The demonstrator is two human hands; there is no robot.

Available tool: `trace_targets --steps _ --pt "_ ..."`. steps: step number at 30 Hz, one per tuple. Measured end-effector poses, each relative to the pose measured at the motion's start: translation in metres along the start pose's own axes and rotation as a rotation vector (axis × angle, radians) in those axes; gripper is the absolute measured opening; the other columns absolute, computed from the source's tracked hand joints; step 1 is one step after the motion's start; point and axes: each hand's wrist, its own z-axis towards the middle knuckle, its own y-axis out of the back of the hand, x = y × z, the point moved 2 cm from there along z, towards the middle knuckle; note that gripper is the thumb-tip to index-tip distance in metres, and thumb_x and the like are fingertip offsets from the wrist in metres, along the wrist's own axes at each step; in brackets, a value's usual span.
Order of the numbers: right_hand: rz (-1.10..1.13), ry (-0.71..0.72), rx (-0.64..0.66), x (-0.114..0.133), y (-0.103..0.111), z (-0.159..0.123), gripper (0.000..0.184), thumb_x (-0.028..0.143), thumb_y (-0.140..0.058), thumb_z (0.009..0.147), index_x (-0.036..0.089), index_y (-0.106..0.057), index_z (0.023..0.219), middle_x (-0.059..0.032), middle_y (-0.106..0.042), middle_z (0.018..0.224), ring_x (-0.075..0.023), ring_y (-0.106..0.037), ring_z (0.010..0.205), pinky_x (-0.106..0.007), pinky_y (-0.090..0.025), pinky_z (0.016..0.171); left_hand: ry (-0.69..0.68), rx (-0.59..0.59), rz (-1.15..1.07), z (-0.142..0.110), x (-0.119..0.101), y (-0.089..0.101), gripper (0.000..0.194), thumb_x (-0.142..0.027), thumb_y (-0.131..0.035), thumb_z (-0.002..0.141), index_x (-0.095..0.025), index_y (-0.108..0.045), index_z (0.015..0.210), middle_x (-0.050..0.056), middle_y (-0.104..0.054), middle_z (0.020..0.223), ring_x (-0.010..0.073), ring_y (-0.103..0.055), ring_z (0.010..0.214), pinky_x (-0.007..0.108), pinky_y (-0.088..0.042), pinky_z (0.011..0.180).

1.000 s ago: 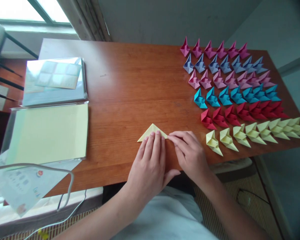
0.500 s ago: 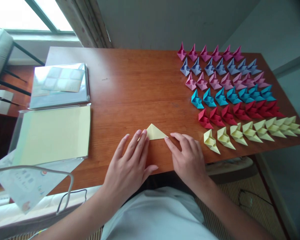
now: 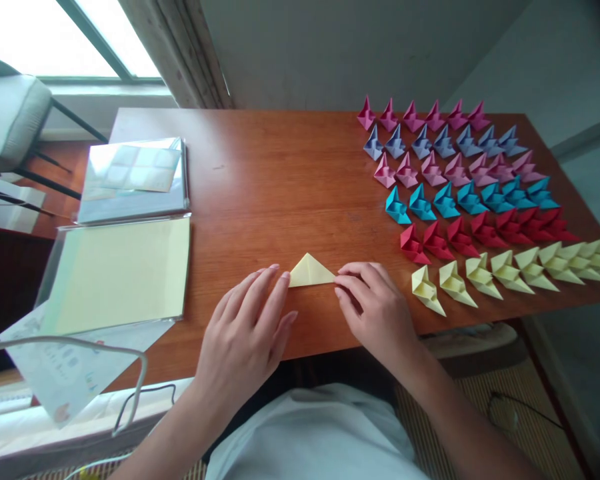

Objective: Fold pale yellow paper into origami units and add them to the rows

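A pale yellow sheet of origami paper (image 3: 310, 272), folded into a triangle with a crease down its middle, lies on the wooden table near the front edge. Its peak points away from me. At its left corner rests the index fingertip of my left hand (image 3: 247, 320), whose fingers are stretched out over the tabletop. My right hand (image 3: 377, 307) is at the right corner, with the fingers curled and their tips touching the paper there. Whether the right fingertips pinch the corner or only press on it is hard to see.
Rows of folded paper pieces in magenta, lilac, pink, blue (image 3: 445, 200), red and yellow (image 3: 455, 283) cover the table's right side. At left lie a pack of yellow paper (image 3: 125, 273), a clear-covered pack (image 3: 135, 200), a printed sheet (image 3: 70, 380) and a grey cable (image 3: 143, 373).
My left hand has slid left off the triangle's face, so its left part now shows. The right fingers have closed in on the right corner. The whole view has shifted slightly.
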Motion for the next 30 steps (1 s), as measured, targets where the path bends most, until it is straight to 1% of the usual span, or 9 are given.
trace_targets --steps 2,4,6,9,14,19,23,27,30 --pt "0.028 -0.02 0.001 -0.001 -0.001 0.006 0.011 0.014 -0.059 0.093 0.022 -0.066 0.095 -0.0077 -0.068 0.103 -0.0254 -0.06 0.099 -0.042 -0.053 0.089 -0.036 -0.001 0.005 0.01 -0.006 -0.004 0.047 -0.023 -0.06 0.094 -0.017 -0.054 0.14 0.014 -0.059 0.144 0.0304 -0.06 0.124 0.043 -0.05 0.102" --pt "0.044 -0.031 -0.001 -0.004 -0.003 0.009 0.009 0.015 -0.062 0.092 0.022 -0.065 0.097 -0.0076 -0.068 0.104 -0.0258 -0.06 0.098 -0.042 -0.052 0.09 -0.081 0.002 0.01 0.02 -0.01 -0.009 0.04 -0.02 -0.057 0.094 -0.016 -0.058 0.135 0.015 -0.061 0.141 0.0298 -0.061 0.12 0.042 -0.052 0.099" --pt "0.05 -0.029 -0.011 -0.006 -0.006 0.009 0.016 0.017 -0.064 0.091 0.022 -0.063 0.106 -0.0085 -0.068 0.107 -0.0266 -0.06 0.1 -0.042 -0.052 0.09 -0.1 0.014 0.02 0.027 -0.011 -0.014 0.037 -0.018 -0.055 0.095 -0.016 -0.061 0.131 0.015 -0.064 0.138 0.0296 -0.062 0.118 0.042 -0.053 0.095" --pt "0.037 -0.039 -0.031 -0.009 -0.009 0.01 0.024 0.02 -0.064 0.091 0.021 -0.063 0.115 -0.0101 -0.066 0.108 -0.0278 -0.06 0.102 -0.043 -0.052 0.09 -0.062 0.013 0.009 0.033 -0.009 -0.02 0.033 -0.019 -0.054 0.096 -0.016 -0.063 0.128 0.014 -0.066 0.133 0.0291 -0.064 0.114 0.043 -0.054 0.093" --pt "0.056 -0.109 -0.006 -0.005 -0.01 0.017 0.008 0.019 -0.064 0.091 0.022 -0.065 0.098 -0.0088 -0.065 0.103 -0.0264 -0.059 0.096 -0.041 -0.051 0.086 0.001 0.008 -0.078 0.035 -0.006 -0.023 0.036 -0.02 -0.053 0.097 -0.018 -0.059 0.133 0.011 -0.068 0.131 0.0273 -0.064 0.11 0.042 -0.055 0.092" --pt "0.242 -0.112 -0.022 0.001 -0.009 0.022 0.009 0.015 -0.057 0.095 0.022 -0.061 0.091 -0.006 -0.068 0.096 -0.0229 -0.061 0.092 -0.037 -0.05 0.085 0.025 0.013 -0.111 0.04 -0.006 -0.023 0.043 -0.02 -0.054 0.097 -0.016 -0.053 0.139 0.011 -0.066 0.133 0.0272 -0.064 0.111 0.041 -0.055 0.094" --pt "0.359 -0.138 -0.076 0.005 -0.006 0.025 0.014 0.014 -0.053 0.095 0.023 -0.063 0.097 -0.0044 -0.07 0.093 -0.0202 -0.065 0.087 -0.034 -0.053 0.079 0.021 0.018 -0.137 0.045 -0.005 -0.022 0.043 -0.018 -0.054 0.096 -0.016 -0.053 0.139 0.011 -0.067 0.131 0.0264 -0.065 0.111 0.04 -0.056 0.094" --pt "0.532 -0.174 -0.127 0.009 0.0 0.028 0.018 0.019 -0.056 0.095 0.025 -0.064 0.11 -0.0046 -0.071 0.101 -0.0197 -0.068 0.093 -0.034 -0.057 0.083 0.082 0.013 -0.244 0.049 -0.001 -0.017 0.044 -0.022 -0.058 0.095 -0.019 -0.053 0.139 0.009 -0.068 0.129 0.0236 -0.068 0.109 0.034 -0.058 0.09" --pt "0.705 -0.204 -0.168 0.013 0.003 0.029 0.026 0.023 -0.057 0.095 0.027 -0.06 0.12 -0.0083 -0.066 0.12 -0.0211 -0.068 0.101 -0.037 -0.06 0.086 0.187 -0.012 -0.421 0.052 0.004 -0.014 0.041 -0.023 -0.06 0.093 -0.022 -0.056 0.135 0.008 -0.068 0.126 0.0199 -0.072 0.098 0.031 -0.06 0.085"
